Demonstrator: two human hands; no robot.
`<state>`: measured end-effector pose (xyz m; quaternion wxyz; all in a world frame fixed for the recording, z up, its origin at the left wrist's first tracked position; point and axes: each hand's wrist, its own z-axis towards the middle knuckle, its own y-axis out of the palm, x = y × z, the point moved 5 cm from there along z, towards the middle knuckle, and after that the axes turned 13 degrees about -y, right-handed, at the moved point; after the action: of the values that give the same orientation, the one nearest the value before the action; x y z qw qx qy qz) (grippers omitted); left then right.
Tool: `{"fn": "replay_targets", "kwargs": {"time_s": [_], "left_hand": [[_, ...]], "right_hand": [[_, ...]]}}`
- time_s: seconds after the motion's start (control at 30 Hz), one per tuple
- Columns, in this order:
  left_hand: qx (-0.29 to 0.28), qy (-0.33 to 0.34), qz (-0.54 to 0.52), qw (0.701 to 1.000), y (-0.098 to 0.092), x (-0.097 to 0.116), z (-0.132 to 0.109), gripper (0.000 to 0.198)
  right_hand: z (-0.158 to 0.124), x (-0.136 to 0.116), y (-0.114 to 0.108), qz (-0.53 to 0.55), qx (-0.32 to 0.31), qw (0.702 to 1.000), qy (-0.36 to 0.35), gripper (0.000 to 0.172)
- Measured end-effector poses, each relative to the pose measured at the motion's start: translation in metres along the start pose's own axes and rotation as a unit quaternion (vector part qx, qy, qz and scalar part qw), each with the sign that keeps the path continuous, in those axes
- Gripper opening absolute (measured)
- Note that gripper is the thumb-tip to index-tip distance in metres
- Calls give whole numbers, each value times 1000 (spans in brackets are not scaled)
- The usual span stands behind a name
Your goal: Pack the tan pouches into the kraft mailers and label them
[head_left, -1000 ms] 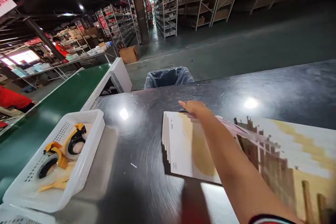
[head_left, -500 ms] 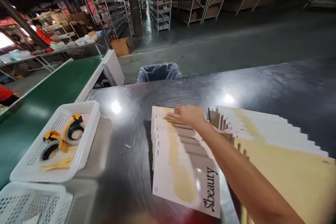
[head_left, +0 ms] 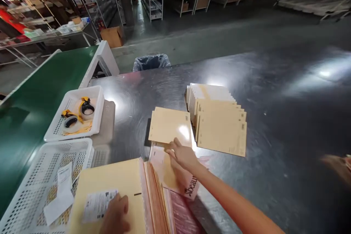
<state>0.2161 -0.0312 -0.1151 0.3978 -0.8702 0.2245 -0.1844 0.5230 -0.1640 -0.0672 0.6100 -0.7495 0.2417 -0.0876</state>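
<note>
Over on the left, paper slips [head_left: 64,188] lie loose in the near white basket [head_left: 88,161], its stiff plastic walls pierced with small holes; a nudge from the yellow mailer [head_left: 109,179] beside it might scatter them. The left hand [head_left: 115,214] is at that mailer, by a white printed label [head_left: 94,206], its fingers bent; blur keeps me from telling whether they grip. Right of the smooth front, a bundle of pinkish, wrinkled edges [head_left: 155,190] sits close to the middle cards [head_left: 167,122], so a slack hold could let it slide into them. The right hand [head_left: 182,153] is over those flat, glossy cards, thumb and fingers slightly apart; I can't tell whether they pinch one. Pushing too hard might skid the pile across the slick metal table [head_left: 274,128], into the right-hand stack [head_left: 219,131], spreading its fanned, square-cornered sheets.
</note>
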Motion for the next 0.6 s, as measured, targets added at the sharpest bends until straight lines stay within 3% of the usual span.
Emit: {"fn": "replay_targets", "kwargs": {"time_s": [0.13, 0.23, 0.3, 0.43, 0.53, 0.6], "left_hand": [[8, 0, 5, 1000, -14, 6, -4, 35], [17, 12, 3, 1000, -18, 8, -3, 36], [24, 19, -1, 1000, -18, 8, -3, 37], [42, 24, -15, 999, -18, 5, -3, 37], [56, 38, -30, 997, -22, 7, -7, 34], [60, 49, -27, 997, -25, 9, -9, 32]], "right_hand": [[-18, -3, -4, 26, -22, 997, -67, 49], [-27, -2, 0, 14, -40, 998, -39, 58], [-31, 0, -3, 14, -44, 999, -4, 47], [-47, -12, -33, 12, 1, 1000, -2, 27], [-77, -39, -53, -11, 52, 998, -34, 32], [-105, -59, -45, -32, 80, 995, -59, 37]]}}
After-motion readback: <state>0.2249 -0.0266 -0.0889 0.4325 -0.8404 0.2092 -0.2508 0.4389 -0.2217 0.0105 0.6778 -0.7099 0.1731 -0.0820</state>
